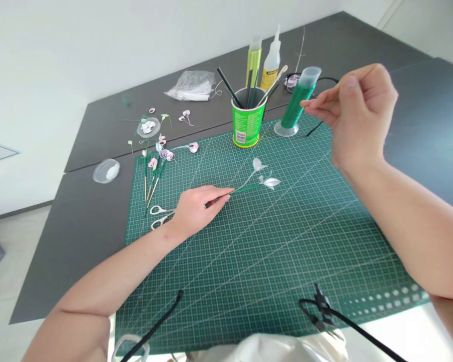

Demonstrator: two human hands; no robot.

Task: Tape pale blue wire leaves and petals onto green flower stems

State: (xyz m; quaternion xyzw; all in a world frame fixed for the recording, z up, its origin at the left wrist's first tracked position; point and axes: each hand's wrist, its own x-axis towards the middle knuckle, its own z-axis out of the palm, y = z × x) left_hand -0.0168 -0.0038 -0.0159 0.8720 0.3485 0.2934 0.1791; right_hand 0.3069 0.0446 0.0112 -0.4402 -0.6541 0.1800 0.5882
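Observation:
My left hand (197,207) rests on the green cutting mat (249,261) and pinches a green stem with small white paper petals (258,182) at its far end. The stem lies low over the mat, pointing right. My right hand (356,113) is raised above the mat's right side, its thumb and fingers pressed together in a pinch; what they hold, if anything, is too small to see. It hovers just right of a tube of green glitter (299,100) standing upside down on its cap.
A green cup (248,120) holds sticks and tools. Behind it stand two glue bottles (270,60). Scissors (161,215) lie by my left wrist. Finished pink paper flowers (155,166), a small clear dish (106,171) and a plastic bag (194,86) sit to the left.

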